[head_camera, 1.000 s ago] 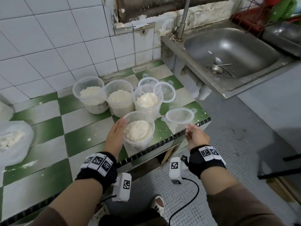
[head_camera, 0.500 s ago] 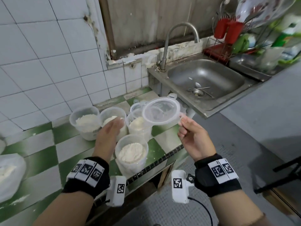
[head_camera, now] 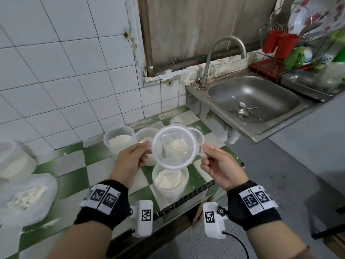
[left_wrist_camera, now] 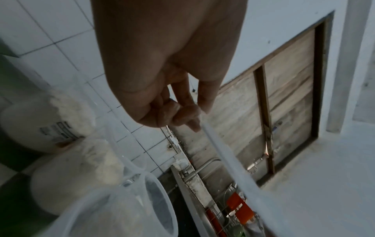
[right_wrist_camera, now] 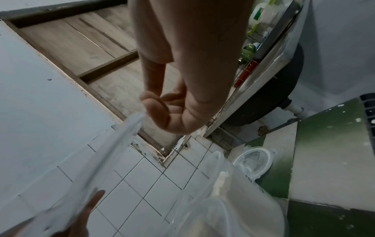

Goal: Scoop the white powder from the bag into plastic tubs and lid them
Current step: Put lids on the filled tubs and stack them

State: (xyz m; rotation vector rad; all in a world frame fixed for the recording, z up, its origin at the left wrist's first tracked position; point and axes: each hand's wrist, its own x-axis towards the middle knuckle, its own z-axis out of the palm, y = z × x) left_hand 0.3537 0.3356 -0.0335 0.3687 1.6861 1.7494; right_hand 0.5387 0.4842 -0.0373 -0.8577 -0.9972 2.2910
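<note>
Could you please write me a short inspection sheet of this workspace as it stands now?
Surface: green-and-white checked counter, powder specks.
Job's things: clear lid held above front tub; filled, unlidded tubs behind; powder bag at left.
Clutter: spare lids by the wall.
Hands: left hand and right hand pinch opposite lid edges.
Cables: black lead from the right wrist camera.
Surroundings: steel sink holding cutlery, dish rack.

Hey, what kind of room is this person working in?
Most likely a small home kitchen: a steel sink with a curved tap, a dish rack holding red cups, and a green-and-white tiled counter against white wall tiles.
</note>
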